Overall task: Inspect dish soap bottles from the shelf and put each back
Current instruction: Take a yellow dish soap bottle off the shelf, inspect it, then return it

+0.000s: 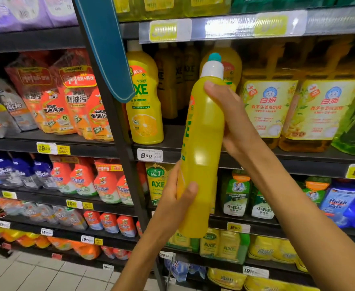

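Note:
I hold a tall yellow dish soap bottle (pixel 201 148) with a white and teal cap upright in front of the shelf, its label turned to the left. My right hand (pixel 233 120) grips its upper body just below the neck, thumb on the near side. My left hand (pixel 176 196) grips its lower part, thumb across the near face. A matching yellow AXE bottle (pixel 145 106) stands on the shelf (pixel 298 158) to the left, with more yellow bottles behind the held one.
Yellow refill pouches (pixel 269 108) stand on the same shelf to the right. Orange cleaner pouches (pixel 67 95) fill the left bay past a dark upright post (pixel 117 127). A teal hanging sign (pixel 107 49) juts out. Lower shelves hold sprays and packs; tiled floor lies bottom left.

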The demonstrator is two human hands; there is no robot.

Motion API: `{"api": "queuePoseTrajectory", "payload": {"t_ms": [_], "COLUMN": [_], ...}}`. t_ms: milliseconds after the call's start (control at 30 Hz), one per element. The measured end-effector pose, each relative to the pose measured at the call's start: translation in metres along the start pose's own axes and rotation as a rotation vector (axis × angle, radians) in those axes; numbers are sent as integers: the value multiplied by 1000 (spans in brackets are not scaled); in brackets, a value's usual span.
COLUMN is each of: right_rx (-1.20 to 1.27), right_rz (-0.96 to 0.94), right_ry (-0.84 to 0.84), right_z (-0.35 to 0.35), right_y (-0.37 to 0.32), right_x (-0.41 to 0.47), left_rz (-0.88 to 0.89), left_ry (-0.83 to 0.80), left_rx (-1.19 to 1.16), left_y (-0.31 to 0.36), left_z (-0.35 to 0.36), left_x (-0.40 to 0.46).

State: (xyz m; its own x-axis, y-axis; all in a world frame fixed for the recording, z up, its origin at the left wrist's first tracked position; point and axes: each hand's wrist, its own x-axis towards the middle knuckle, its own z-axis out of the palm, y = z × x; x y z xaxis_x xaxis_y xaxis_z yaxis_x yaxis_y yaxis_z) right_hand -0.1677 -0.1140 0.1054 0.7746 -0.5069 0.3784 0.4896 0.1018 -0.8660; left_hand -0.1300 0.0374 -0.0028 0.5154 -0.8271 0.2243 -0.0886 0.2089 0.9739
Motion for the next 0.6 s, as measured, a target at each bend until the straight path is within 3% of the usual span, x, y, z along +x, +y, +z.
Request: {"api": "queuePoseTrajectory", "payload": {"t_ms": [233,333,400,500,600], "right_rx": [-108,13,123,130,0], "right_rz": [-6,5,72,77,-55], "right_ry": [13,-79,-108,-115,-42], "right_z": [4,-6,-7,-6,-5], "right_y": [-14,-20,-15,-8,-10], "right_x": [1,4,2,-3,-11], "left_rz": [-83,-47,-34,-91,-133], "left_ry": [-113,-221,-196,-233,-234], "left_rx": [-235,-417,-491,-514,-466], "left_y": [2,7,6,-2,0], "left_z": [-8,-12,-8,-4,-15], "left_x": [0,2,2,6,12]}}
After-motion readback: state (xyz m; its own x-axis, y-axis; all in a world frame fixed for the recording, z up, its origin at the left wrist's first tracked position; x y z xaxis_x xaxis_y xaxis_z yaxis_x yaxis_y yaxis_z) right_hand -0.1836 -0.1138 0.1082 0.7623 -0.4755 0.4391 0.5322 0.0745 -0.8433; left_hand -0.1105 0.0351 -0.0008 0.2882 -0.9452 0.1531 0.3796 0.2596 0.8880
